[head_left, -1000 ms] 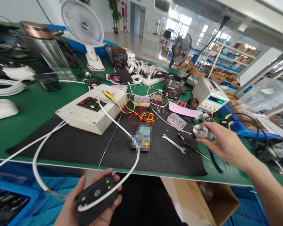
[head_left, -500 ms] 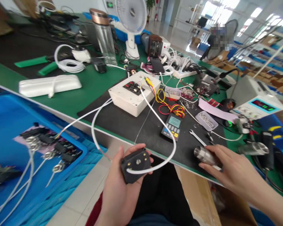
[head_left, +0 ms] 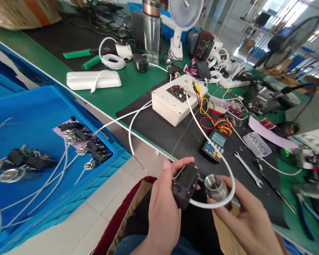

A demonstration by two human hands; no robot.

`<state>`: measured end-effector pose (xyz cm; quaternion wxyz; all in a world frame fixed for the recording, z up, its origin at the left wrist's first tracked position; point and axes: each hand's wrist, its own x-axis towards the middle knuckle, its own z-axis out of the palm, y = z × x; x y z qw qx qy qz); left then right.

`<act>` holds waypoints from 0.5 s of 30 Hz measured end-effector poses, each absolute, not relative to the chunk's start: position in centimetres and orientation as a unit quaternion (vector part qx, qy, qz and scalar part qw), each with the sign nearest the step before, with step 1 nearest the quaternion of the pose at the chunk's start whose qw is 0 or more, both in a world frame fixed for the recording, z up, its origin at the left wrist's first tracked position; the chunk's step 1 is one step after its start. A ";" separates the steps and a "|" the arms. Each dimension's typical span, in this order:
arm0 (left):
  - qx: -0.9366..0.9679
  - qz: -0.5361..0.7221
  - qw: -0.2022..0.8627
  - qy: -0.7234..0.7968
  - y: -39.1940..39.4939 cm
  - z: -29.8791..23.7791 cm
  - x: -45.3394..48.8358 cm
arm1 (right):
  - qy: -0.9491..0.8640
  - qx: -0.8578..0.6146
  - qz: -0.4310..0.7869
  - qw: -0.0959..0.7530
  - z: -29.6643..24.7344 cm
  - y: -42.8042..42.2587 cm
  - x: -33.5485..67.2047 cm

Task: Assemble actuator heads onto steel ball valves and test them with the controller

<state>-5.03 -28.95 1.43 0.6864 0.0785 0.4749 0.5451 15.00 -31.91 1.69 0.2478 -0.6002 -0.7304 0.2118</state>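
Observation:
My left hand (head_left: 163, 198) is closed around a small black box-shaped module (head_left: 185, 184), held over my lap in front of the bench edge. A white cable (head_left: 202, 132) runs from the module in a loop up to the white junction box (head_left: 175, 99) on the black mat. My right hand (head_left: 244, 216) grips a silver metal cylinder (head_left: 215, 186) with an open threaded end, held right beside the module and almost touching it.
On the black mat (head_left: 162, 131) lie a handheld keypad with a screen (head_left: 215, 145), a wrench (head_left: 248, 168) and trays of screws (head_left: 256, 143). A blue bin (head_left: 29, 106) at my left holds several cabled black-and-silver assemblies. A desk fan (head_left: 182, 21), glass bottle (head_left: 151, 32) and bench power supply (head_left: 312, 140) stand behind.
My right hand brought the silver cylinder off the bench and left to the black module. My view swung left and down, showing the blue bin.

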 end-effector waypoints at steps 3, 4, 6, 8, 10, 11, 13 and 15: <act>0.173 0.574 0.625 0.501 -29.6 1.4 -5.1 | -0.669 -0.607 0.278 0.327 1.2 -31.8 13.2; 0.203 0.583 0.604 0.504 -29.6 1.4 -5.2 | -0.646 -0.601 0.307 0.356 1.3 -31.9 12.8; 0.249 0.593 0.570 0.511 -29.6 1.5 -5.4 | -0.596 -0.587 0.364 0.409 1.8 -31.9 11.9; 0.279 0.593 0.557 0.510 -29.5 1.5 -5.5 | -0.548 -0.588 0.396 0.445 2.6 -31.9 11.0; 0.300 0.594 0.553 0.501 -29.4 1.4 -5.7 | -0.524 -0.594 0.401 0.461 3.1 -31.8 10.3; 0.312 0.597 0.548 0.496 -29.4 1.3 -5.8 | -0.522 -0.594 0.402 0.462 3.2 -31.8 10.0; 0.340 0.603 0.530 0.490 -29.5 1.0 -6.0 | -0.529 -0.588 0.403 0.460 3.1 -31.7 9.8; 0.364 0.608 0.511 0.486 -29.6 0.8 -6.3 | -0.544 -0.579 0.399 0.457 2.9 -31.7 9.9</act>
